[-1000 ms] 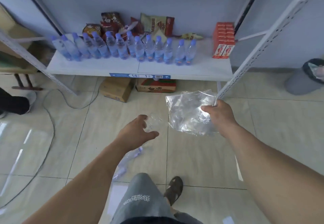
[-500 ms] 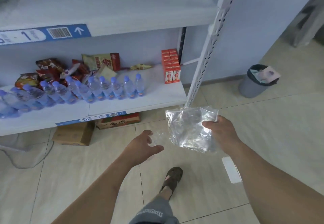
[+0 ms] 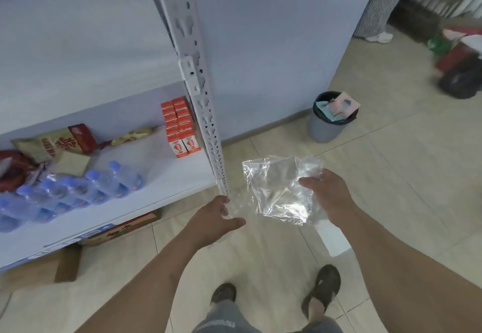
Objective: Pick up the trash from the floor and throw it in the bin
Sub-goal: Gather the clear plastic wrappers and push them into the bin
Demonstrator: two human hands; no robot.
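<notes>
Now a white shelf (image 3: 167, 176) is seen filling the left of the frame, and a grey bin (image 3: 327, 126) stuffed with paper is set on the tiled floor at upper right of centre. At centre, a clear plastic bag (image 3: 276, 191) is gripped by the right hand (image 3: 328, 197). Just left, a smaller crumpled clear wrapper (image 3: 236, 203) is pinched by the left hand (image 3: 214, 224).

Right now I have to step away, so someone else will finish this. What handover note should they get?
Right hand grips a clear plastic bag, held up off the floor.
Left hand pinches a smaller scrap of clear plastic.
The grey bin stands ahead by the wall, paper already sticking out of it.
Done: both pieces picked up.
Left: walk to the bin and drop both in.
</notes>
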